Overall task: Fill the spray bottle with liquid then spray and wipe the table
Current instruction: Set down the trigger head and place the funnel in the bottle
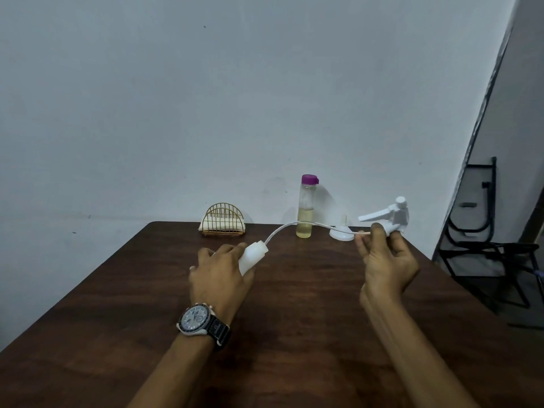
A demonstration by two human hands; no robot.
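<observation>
Gripping the bottle (252,257) with our left hand (219,275), knuckles up, mid-desk (294,325), our right hand (385,260) raised, palm toward us, fingers (377,232) pinching the sprayer (396,216), tube (290,224) arcing into the bottle

A plain, pale grey-blue wall (206,98) fills most of the view, evenly lit and flecked with a few small dark marks. A dark brown wooden table (294,334) stands against it. At the right, a black metal-framed chair (482,251) stands on a grey floor (459,267).
</observation>
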